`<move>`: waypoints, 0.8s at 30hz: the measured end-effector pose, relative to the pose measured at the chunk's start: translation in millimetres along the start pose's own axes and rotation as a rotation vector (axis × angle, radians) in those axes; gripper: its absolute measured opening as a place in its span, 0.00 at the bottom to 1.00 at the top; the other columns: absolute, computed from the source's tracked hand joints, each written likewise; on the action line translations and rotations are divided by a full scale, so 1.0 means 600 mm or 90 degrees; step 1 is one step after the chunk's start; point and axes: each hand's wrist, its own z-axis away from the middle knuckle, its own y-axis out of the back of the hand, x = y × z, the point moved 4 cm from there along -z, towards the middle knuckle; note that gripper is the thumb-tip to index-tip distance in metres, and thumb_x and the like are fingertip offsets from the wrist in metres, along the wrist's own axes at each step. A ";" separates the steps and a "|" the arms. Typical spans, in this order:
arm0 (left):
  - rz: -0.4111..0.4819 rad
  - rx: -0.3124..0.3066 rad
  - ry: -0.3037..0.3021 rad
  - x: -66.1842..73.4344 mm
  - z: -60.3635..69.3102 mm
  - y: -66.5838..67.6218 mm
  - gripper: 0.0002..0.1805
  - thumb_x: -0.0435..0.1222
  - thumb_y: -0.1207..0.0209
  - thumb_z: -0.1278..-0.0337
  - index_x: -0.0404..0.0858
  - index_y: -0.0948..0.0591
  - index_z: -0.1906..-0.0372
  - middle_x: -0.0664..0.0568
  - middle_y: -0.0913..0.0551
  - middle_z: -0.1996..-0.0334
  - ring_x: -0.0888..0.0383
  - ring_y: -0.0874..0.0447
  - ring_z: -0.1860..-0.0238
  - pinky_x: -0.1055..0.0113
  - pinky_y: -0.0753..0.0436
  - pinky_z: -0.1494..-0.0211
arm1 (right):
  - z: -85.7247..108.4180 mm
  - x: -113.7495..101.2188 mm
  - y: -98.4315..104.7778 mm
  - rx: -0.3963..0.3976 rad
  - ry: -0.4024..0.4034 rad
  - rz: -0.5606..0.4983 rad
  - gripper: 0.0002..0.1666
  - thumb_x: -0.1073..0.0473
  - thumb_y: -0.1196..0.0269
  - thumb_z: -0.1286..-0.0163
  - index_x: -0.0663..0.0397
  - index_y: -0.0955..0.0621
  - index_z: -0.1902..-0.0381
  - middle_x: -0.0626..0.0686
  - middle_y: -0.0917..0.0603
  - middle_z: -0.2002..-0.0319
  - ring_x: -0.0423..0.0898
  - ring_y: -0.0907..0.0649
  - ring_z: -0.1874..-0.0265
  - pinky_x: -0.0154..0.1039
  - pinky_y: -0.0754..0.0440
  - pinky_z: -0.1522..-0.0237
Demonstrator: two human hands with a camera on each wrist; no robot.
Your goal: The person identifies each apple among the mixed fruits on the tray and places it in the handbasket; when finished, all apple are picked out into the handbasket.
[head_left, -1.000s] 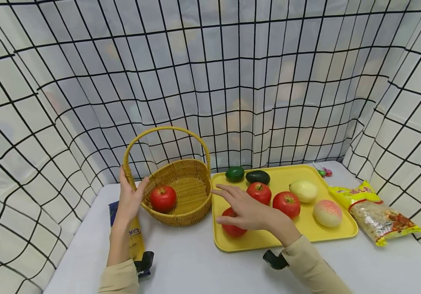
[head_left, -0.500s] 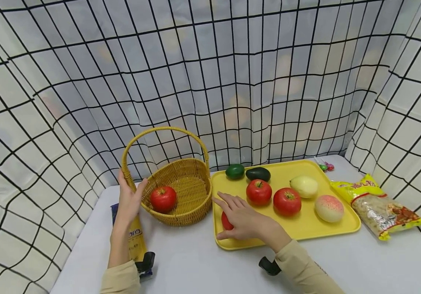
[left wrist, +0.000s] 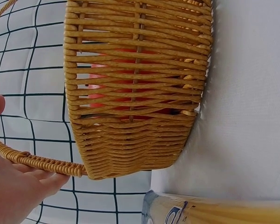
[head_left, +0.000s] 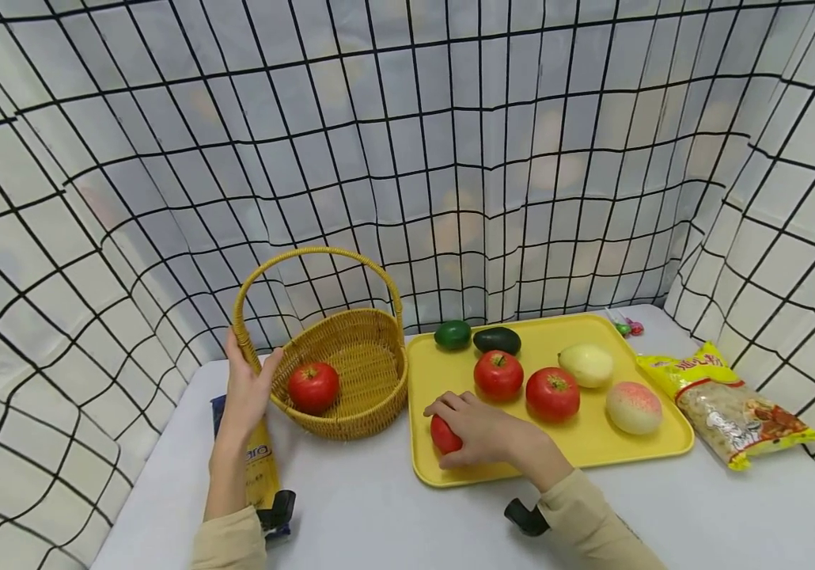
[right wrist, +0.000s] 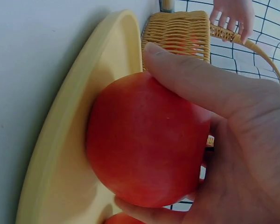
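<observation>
My right hand (head_left: pixel 475 431) grips a red apple (head_left: pixel 445 435) at the left end of the yellow tray (head_left: pixel 585 459). In the right wrist view the thumb lies over one side of this apple (right wrist: pixel 147 140) and fingers show beneath it. My left hand (head_left: pixel 249 392) rests against the lower left of the wicker basket's arched handle. The left wrist view shows its fingers (left wrist: pixel 42 179) straight behind the handle, with the thumb apart from it. Inside the basket (head_left: pixel 368 423) lies another red apple (head_left: pixel 313 388).
Elsewhere on the tray are two red apples (head_left: pixel 498 375), two dark green avocados (head_left: pixel 497 340), a pale yellow fruit (head_left: pixel 586 365) and a peach (head_left: pixel 634 408). A food bag (head_left: pixel 735 412) lies right. A yellow pack (head_left: pixel 262 467) lies under the left forearm. Black-grid curtains surround the table.
My right hand has come down onto the front left apple, and its fingers have curled round it. The left hand has stayed at the basket handle.
</observation>
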 end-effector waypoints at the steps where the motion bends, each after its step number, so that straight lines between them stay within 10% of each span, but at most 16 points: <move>1: -0.001 0.002 -0.002 -0.001 0.001 0.003 0.53 0.49 0.49 0.22 0.47 0.78 0.19 0.42 0.73 0.16 0.41 0.72 0.16 0.37 0.61 0.16 | 0.000 -0.001 0.000 -0.005 0.002 -0.007 0.40 0.42 0.27 0.38 0.41 0.29 0.30 0.49 0.28 0.33 0.50 0.28 0.37 0.46 0.17 0.41; 24: 0.003 0.009 -0.022 -0.004 0.002 -0.004 0.53 0.48 0.48 0.22 0.48 0.76 0.18 0.44 0.73 0.16 0.43 0.70 0.15 0.39 0.61 0.15 | 0.018 0.003 0.023 0.015 -0.002 -0.021 0.35 0.44 0.28 0.38 0.38 0.25 0.34 0.47 0.24 0.39 0.47 0.26 0.41 0.47 0.15 0.49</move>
